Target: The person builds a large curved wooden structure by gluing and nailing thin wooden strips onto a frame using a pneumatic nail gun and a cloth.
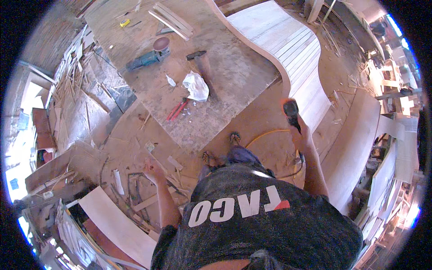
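Note:
My right hand (300, 131) is closed round an orange and black power tool (290, 112), probably a nail gun, held beside a curved slatted wooden panel (288, 45). A hose runs down from near that hand, and a yellow hose (263, 135) lies on the floor. My left hand (153, 167) hangs at the left with nothing in it, its fingers loosely apart. In front of me a stained wooden board (238, 81) carries red pliers (177, 109), a crumpled white plastic bag (195, 86), a hammer (196, 55), a blue angle grinder (148, 56), a yellow tape measure (125, 22) and wooden strips (170, 21).
Scrap sticks and sheets (78, 94) are heaped at the left. A long curved plywood piece (351, 144) is at the right, with stacked panels (387, 171) beyond. A pale board (112, 216) lies at the lower left, and offcuts (139, 189) are scattered by my feet (234, 139).

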The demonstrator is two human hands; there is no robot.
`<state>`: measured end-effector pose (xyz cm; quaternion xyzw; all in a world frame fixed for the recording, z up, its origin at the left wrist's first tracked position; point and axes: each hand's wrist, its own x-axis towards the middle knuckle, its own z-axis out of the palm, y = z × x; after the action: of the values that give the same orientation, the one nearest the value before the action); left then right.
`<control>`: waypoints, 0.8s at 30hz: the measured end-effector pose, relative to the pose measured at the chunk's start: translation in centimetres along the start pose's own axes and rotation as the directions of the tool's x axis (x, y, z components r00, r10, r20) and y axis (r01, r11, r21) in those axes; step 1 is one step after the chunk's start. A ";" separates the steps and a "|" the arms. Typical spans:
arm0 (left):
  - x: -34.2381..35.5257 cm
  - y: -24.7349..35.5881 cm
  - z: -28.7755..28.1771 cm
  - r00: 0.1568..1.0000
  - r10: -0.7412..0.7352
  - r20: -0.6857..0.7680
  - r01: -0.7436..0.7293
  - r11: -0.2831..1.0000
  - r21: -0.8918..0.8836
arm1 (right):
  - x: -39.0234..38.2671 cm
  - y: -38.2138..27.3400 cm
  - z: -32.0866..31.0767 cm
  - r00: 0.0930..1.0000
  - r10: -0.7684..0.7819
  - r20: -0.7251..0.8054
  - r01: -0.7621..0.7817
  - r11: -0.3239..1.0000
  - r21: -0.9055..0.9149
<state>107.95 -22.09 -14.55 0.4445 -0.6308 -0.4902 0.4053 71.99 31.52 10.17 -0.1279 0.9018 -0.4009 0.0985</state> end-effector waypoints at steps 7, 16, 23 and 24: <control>-4.2 1.4 4.2 0.837 -0.522 0.165 0.467 0.838 0.283 | 13.6 -8.9 6.4 0.947 -0.294 0.129 0.318 0.908 -0.272; -6.7 6.6 15.5 0.800 -0.561 0.213 0.584 0.809 -0.061 | 24.4 -8.0 18.5 0.965 -0.152 0.212 0.248 0.787 -0.564; -8.3 9.7 17.1 0.927 -0.320 0.194 0.337 0.939 -0.062 | 18.8 -7.0 15.8 0.952 -0.236 0.196 0.305 0.787 -0.536; -8.1 9.0 16.7 0.897 -0.337 0.285 0.375 0.923 -0.089 | 17.5 -4.9 15.3 0.938 -0.332 0.097 0.324 0.746 -0.582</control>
<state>92.96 -8.91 -9.58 0.4535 -0.5504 -0.6544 0.2512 60.45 12.22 2.43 -0.3056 0.9451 -0.1131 -0.0236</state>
